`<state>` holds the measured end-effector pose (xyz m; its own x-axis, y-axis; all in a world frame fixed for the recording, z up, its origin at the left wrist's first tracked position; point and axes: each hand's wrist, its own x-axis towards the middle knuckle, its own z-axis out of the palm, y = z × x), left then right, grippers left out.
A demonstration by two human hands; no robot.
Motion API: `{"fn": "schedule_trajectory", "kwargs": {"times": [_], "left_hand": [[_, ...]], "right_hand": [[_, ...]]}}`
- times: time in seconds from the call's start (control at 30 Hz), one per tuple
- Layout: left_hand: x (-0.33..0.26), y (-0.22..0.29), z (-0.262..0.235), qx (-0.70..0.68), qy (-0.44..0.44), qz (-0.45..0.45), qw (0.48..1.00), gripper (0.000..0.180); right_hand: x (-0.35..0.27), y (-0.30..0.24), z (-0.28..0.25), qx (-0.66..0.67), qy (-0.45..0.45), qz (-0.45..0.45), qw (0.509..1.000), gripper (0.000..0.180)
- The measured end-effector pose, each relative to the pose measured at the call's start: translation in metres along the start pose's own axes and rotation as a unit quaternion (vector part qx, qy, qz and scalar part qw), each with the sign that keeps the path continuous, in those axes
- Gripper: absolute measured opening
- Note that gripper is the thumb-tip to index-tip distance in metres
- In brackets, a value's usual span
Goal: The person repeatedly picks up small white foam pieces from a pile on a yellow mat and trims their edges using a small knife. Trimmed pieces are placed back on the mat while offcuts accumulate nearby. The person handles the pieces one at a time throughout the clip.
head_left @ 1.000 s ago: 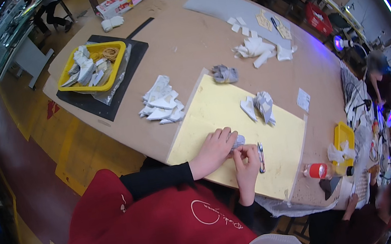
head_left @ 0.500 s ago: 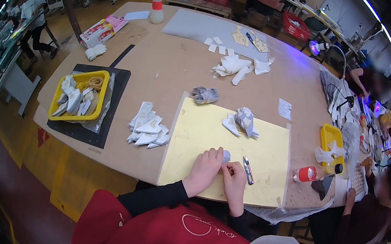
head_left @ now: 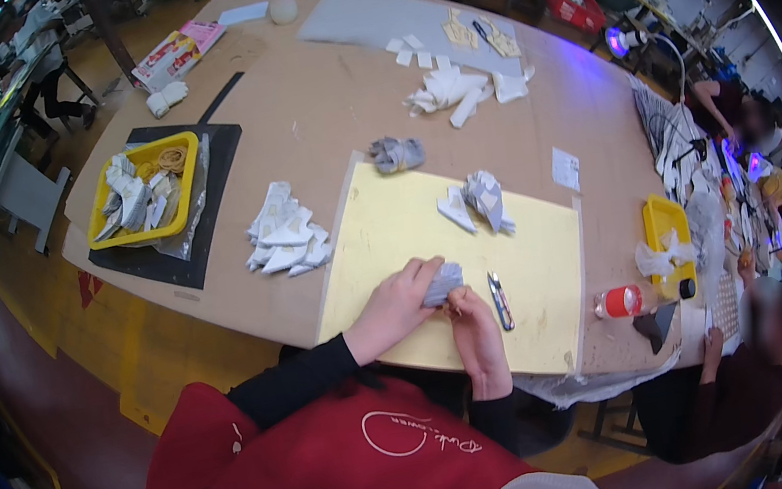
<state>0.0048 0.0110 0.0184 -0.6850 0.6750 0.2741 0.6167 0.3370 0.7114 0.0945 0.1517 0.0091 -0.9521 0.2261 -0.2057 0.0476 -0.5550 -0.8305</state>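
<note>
My left hand (head_left: 393, 307) and my right hand (head_left: 474, 331) meet over the near edge of a yellow cutting mat (head_left: 514, 256). Both pinch a small pale grey piece of material (head_left: 442, 283), the left from above, the right from below. A small knife (head_left: 500, 301) lies on the mat just right of my right hand. Further back on the mat rest a few folded white pieces (head_left: 478, 201). A crumpled grey piece (head_left: 397, 153) sits at the mat's far left corner.
A pile of white folded pieces (head_left: 288, 243) lies left of the mat. A yellow tray (head_left: 120, 227) of scraps stands on a black mat at far left. A red-capped bottle (head_left: 624, 301), a small yellow tray (head_left: 665, 224) and another person (head_left: 726, 387) are at right.
The view has shifted, so the table sits slightly differently in frame. My hands stay together on the mat's near edge, turning the small grey piece between the fingers.
</note>
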Motion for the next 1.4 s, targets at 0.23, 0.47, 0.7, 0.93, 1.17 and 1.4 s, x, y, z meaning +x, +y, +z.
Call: {"fn": "schedule_trajectory", "kwargs": {"times": [0.23,0.47,0.7,0.93,1.17,1.4], "left_hand": [[0.011,-0.001,-0.018,-0.023,-0.029,0.038,0.999,0.058],[0.009,0.004,-0.033,-0.044,-0.088,0.039,0.994,0.06],[0.011,0.0,-0.028,-0.097,-0.1,0.042,0.989,0.062],[0.005,-0.012,-0.063,-0.305,-0.201,-0.033,0.93,0.057],[0.016,-0.02,-0.065,-0.608,-0.055,-0.229,0.758,0.056],[0.004,-0.026,-0.054,-0.855,-0.093,-0.214,0.463,0.063]], "right_hand": [[0.006,-0.01,-0.007,-0.01,0.003,0.027,1.0,0.016],[0.008,-0.026,-0.008,0.123,0.01,0.109,0.986,0.02],[0.012,-0.021,-0.012,0.255,0.033,0.145,0.956,0.03],[0.019,-0.045,-0.03,0.232,-0.043,0.032,0.971,0.027],[0.0,-0.037,0.034,-0.306,-0.088,-0.266,0.91,0.023],[0.0,-0.037,0.01,-0.12,0.025,-0.179,0.976,0.011]]}}
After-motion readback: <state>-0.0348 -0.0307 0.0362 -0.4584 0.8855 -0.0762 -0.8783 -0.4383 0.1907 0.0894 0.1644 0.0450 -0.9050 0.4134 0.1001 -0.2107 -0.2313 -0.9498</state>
